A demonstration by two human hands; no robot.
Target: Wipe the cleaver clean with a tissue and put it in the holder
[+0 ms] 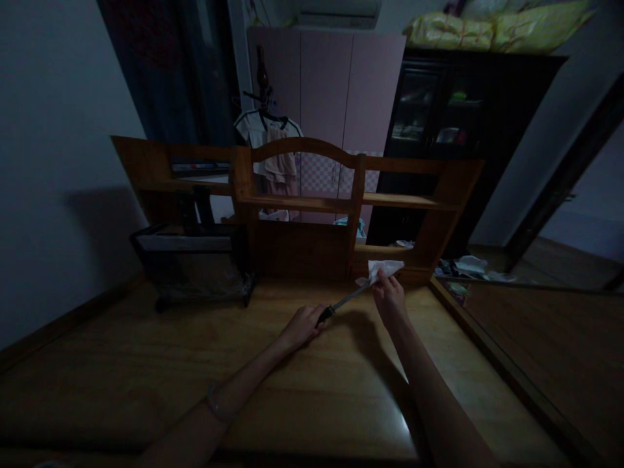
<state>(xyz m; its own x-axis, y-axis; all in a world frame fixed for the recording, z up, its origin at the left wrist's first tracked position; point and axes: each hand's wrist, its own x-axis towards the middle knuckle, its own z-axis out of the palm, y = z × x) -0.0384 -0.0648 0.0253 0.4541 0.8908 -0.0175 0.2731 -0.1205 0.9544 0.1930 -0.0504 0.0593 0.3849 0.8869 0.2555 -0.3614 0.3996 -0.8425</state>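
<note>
My left hand (306, 324) is closed around the black handle of a tool with a long, thin metal blade or shaft (350, 298). In the dim light I cannot tell whether it is a knife or a screwdriver. The metal part slants up and to the right, above the wooden tabletop (273, 396). At its far end my right hand (390, 299) pinches a white tissue (386, 267). This tissue covers the tip, so the tip is hidden.
A wooden shelf unit (302, 204) stands along the back of the table. On the left is a black rack (195, 244) with a clear front and upright black parts. Behind are hanging clothes (273, 143), pink cabinets (324, 84) and a dark cupboard (468, 149). A raised ledge (502, 364) borders the right.
</note>
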